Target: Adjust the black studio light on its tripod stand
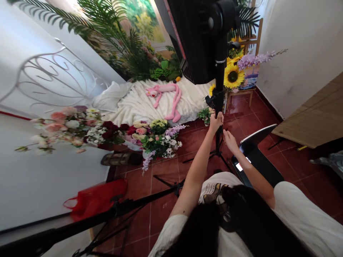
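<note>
A black light stand (218,101) rises upright in front of me, with a large black studio light (199,46) mounted at its top. My left hand (215,121) is wrapped round the stand's pole, just below a black clamp knob (210,101). Lower and to the right, my right hand (230,141) is held close beside the pole with its fingers curled together. Whatever those fingers pinch, if anything, is hidden. The stand's legs (218,153) spread on the red tiled floor.
A pink plush toy (166,91) lies on a white blanket (134,107). Artificial flowers (158,139) stand before it. A second black stand (134,203) crosses lower left, near a red bag (99,198). On my right are a black chair (261,160) and sunflowers (233,75).
</note>
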Demonstrator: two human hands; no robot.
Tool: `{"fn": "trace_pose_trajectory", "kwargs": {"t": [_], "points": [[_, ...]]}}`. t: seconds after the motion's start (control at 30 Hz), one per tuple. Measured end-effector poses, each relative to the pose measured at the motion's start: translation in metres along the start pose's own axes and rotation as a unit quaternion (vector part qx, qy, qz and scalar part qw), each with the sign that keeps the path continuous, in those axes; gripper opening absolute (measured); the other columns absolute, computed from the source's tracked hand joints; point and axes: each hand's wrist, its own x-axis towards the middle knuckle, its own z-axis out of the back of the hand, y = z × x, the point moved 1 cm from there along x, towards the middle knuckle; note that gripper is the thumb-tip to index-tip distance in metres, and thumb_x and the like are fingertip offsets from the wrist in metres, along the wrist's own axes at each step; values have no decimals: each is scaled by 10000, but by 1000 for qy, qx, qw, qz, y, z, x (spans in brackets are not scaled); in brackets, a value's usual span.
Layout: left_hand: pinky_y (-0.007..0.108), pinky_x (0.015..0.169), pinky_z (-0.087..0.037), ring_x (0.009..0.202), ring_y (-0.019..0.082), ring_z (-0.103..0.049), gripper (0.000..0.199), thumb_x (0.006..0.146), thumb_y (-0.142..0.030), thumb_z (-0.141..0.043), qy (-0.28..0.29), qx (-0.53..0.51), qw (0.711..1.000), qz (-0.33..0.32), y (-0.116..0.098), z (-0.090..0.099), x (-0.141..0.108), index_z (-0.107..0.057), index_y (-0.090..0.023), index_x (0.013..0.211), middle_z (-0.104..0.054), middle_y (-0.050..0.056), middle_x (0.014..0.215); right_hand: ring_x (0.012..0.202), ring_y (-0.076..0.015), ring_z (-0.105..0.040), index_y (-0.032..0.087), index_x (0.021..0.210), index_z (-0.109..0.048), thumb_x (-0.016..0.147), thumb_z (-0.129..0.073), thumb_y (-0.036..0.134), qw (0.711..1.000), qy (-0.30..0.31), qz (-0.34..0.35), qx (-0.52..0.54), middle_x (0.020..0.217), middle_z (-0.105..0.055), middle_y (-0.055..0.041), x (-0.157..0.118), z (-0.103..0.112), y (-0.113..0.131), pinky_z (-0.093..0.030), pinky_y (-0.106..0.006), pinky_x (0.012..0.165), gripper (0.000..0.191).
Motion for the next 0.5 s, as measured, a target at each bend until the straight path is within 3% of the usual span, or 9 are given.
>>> {"fn": "trace_pose_trajectory", "kwargs": {"t": [0.07,0.17,0.33,0.5], "points": [[232,405,-311,338,53,-386,758,724,-891,-518,2,-2,1000,2,0,0,0,-453,-190,444,-384,-43,364,574,-138,-428,259,707,-374,833,-509,791,993,-41,64,-93,593,-435,49,-3,3,4,-358,-273,581,564],[230,406,-317,342,55,-394,755,731,-889,-512,3,-1,1000,1,0,0,0,-451,-191,451,-391,-42,368,570,-135,-406,262,698,-334,841,-541,707,978,-66,103,-166,584,-425,57,-3,4,9,-340,-285,612,512],[231,410,-317,343,58,-399,754,730,-893,-502,-2,6,1000,2,4,1,2,-457,-192,457,-395,-41,367,568,-112,-327,255,649,-270,795,-637,593,968,-64,137,-202,552,-349,68,10,5,19,-293,-270,588,520],[228,412,-313,344,56,-387,753,746,-885,-486,-2,21,1000,2,10,2,5,-449,-194,449,-383,-38,356,554,-97,-244,237,547,-240,811,-612,686,967,-22,134,-216,503,-282,52,28,11,25,-230,-276,542,640]]}}
